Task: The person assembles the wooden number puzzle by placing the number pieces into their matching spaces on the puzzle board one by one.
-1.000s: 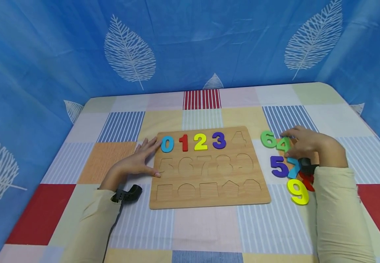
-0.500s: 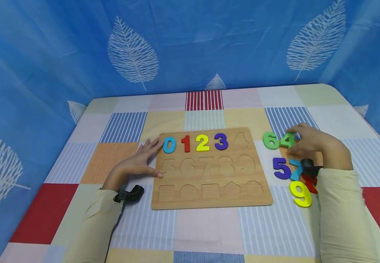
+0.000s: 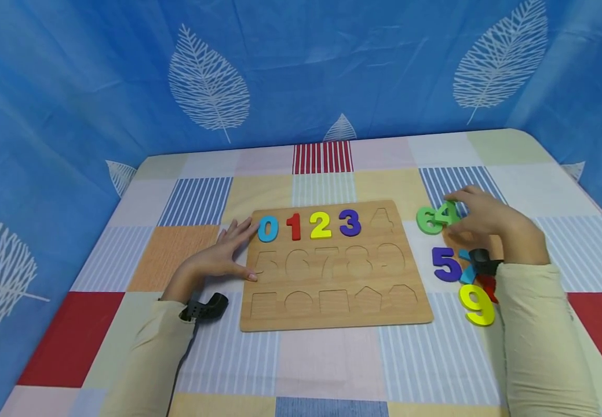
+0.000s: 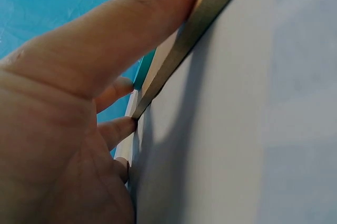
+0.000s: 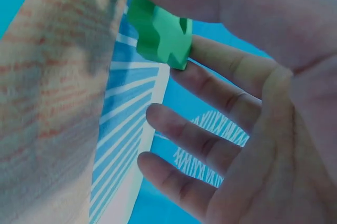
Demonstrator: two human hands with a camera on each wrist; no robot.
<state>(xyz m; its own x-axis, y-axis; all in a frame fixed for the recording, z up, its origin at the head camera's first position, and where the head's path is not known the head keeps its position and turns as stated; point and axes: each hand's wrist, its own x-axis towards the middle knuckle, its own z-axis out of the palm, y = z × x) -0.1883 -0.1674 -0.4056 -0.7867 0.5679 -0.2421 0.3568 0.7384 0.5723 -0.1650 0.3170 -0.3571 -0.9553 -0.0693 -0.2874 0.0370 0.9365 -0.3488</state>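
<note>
In the head view my right hand (image 3: 496, 223) pinches a green number 4 (image 3: 445, 213) between thumb and fingers. The right wrist view shows this green piece (image 5: 166, 37) raised off the cloth, its other fingers spread. In the head view the 4 overlaps a green number 6 (image 3: 426, 222). My left hand (image 3: 214, 258) rests on the left edge of a wooden puzzle board (image 3: 332, 278), thumb on top, fingers straight. Set in its top row are a blue 0 (image 3: 267, 229), a red 1 (image 3: 294, 226), a yellow 2 (image 3: 321, 225) and a purple 3 (image 3: 350, 223).
Right of the board lie a purple 5 (image 3: 445, 265), a blue piece (image 3: 469, 274) partly under the wrist camera (image 3: 483, 262), a mostly hidden red piece (image 3: 488, 285) and a yellow 9 (image 3: 475, 304). A patchwork cloth (image 3: 327, 370) covers the table; a blue curtain (image 3: 301, 69) stands behind.
My right hand has taken hold of the green 4, lifted it and shifted it slightly left over the 6. My left hand has stayed on the board.
</note>
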